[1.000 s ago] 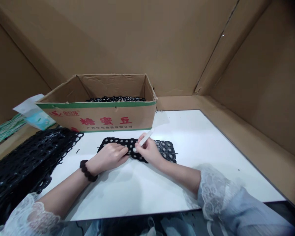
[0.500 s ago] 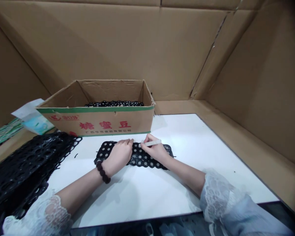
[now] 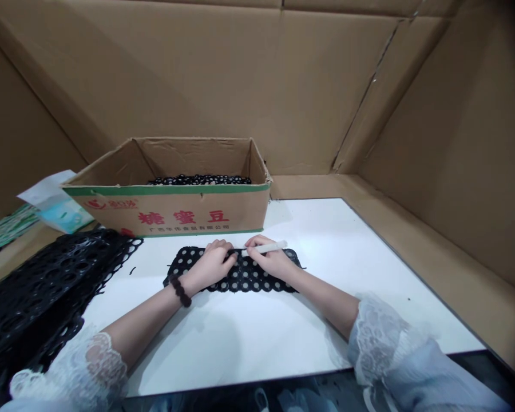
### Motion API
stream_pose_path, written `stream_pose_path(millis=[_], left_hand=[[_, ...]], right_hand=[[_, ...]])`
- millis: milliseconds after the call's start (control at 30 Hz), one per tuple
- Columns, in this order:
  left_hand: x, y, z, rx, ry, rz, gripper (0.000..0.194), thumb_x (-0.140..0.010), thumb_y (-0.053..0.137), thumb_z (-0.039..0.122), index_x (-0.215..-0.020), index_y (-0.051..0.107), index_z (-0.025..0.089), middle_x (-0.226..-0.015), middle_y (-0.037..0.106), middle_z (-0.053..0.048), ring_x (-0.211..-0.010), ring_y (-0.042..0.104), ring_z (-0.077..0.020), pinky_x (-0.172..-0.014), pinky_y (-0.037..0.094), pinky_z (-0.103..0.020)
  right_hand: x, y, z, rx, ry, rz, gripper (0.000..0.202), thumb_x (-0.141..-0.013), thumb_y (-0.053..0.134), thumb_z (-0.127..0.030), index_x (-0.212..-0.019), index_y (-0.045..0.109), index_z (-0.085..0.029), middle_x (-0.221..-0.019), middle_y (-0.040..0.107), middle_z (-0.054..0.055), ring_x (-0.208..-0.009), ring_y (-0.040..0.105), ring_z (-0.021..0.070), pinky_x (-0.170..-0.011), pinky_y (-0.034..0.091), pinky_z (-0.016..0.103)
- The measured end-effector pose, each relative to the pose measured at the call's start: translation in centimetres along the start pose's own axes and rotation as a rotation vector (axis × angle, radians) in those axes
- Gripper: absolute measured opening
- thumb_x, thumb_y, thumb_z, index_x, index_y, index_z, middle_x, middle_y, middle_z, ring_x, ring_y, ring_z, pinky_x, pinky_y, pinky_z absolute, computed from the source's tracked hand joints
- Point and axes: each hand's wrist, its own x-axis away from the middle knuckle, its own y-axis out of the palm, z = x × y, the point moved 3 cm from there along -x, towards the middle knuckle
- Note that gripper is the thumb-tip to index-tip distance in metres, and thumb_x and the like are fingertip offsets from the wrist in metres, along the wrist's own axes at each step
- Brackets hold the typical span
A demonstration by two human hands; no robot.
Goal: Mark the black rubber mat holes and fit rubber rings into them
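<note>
A black sheet with rows of round pale spots (image 3: pixel 245 280) lies flat on the white board, in front of the cardboard box. My left hand (image 3: pixel 211 264), a dark beaded band at its wrist, rests on the sheet's left half with fingers curled at its far edge; thumb and fingertips come together on the black material. My right hand (image 3: pixel 268 260) pinches a slim white pen-like tool (image 3: pixel 271 248), its tip touching the sheet's upper middle, close to my left fingertips.
Behind the sheet stands an open cardboard box (image 3: pixel 197 214) holding black ringed pieces (image 3: pixel 201 180). A pile of black perforated sheets (image 3: pixel 55 286) lies at left, near a white-blue packet (image 3: pixel 54 203). Cardboard walls (image 3: pixel 309 86) enclose the back and right.
My left thumb has moved in towards the pen tip, and my left wrist has shifted slightly up. The white tool now lies a little flatter and further right.
</note>
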Motion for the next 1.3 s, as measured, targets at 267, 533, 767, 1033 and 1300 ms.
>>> stream_pose_path(millis=[267, 533, 767, 1033, 1300], left_hand=[[-0.1, -0.8, 0.1, 0.157, 0.000, -0.044, 0.020, -0.087, 0.038, 0.028, -0.080, 0.055, 0.020, -0.083, 0.060, 0.000, -0.086, 0.052, -0.0173, -0.080, 0.040, -0.030], [0.8, -0.8, 1.3, 0.145, -0.032, 0.038, 0.023, -0.087, 0.036, 0.027, -0.074, 0.052, 0.017, -0.077, 0.057, -0.004, -0.082, 0.050, -0.0209, -0.080, 0.035, -0.037], [0.4, -0.7, 0.2, 0.286, -0.081, -0.026, 0.022, -0.087, 0.036, 0.030, -0.086, 0.055, 0.019, -0.087, 0.059, -0.003, -0.089, 0.052, -0.0193, -0.084, 0.038, -0.034], [0.6, -0.3, -0.4, 0.331, -0.123, -0.020, 0.027, -0.088, 0.036, 0.034, -0.089, 0.058, 0.020, -0.089, 0.060, -0.003, -0.090, 0.053, -0.0197, -0.085, 0.040, -0.034], [0.4, -0.5, -0.4, 0.320, -0.105, 0.010, 0.026, -0.087, 0.037, 0.032, -0.085, 0.059, 0.019, -0.083, 0.062, -0.003, -0.083, 0.055, -0.0181, -0.078, 0.042, -0.031]], right_hand=[[-0.1, 0.0, -0.5, 0.155, -0.033, -0.167, 0.027, -0.085, 0.038, -0.024, -0.059, 0.047, -0.020, -0.073, 0.054, 0.002, -0.081, 0.048, 0.0168, -0.080, 0.037, 0.032], [0.5, 1.6, -1.1, 0.598, -0.127, -0.163, 0.020, -0.088, 0.035, -0.026, -0.080, 0.052, -0.019, -0.085, 0.052, 0.008, -0.083, 0.044, 0.0204, -0.075, 0.035, 0.034], [-0.3, 0.0, -0.3, 0.137, 0.036, -0.185, 0.030, -0.086, 0.036, -0.021, -0.057, 0.045, -0.020, -0.074, 0.054, 0.001, -0.085, 0.046, 0.0173, -0.082, 0.036, 0.032], [-0.2, -0.2, -0.2, 0.065, 0.071, -0.183, 0.030, -0.082, 0.041, -0.020, -0.053, 0.050, -0.020, -0.079, 0.057, 0.001, -0.086, 0.046, 0.0179, -0.085, 0.036, 0.034], [-0.3, -0.2, -0.3, 0.046, 0.083, -0.161, 0.031, -0.080, 0.041, -0.015, -0.050, 0.048, -0.020, -0.080, 0.056, 0.001, -0.088, 0.047, 0.0173, -0.086, 0.035, 0.034]])
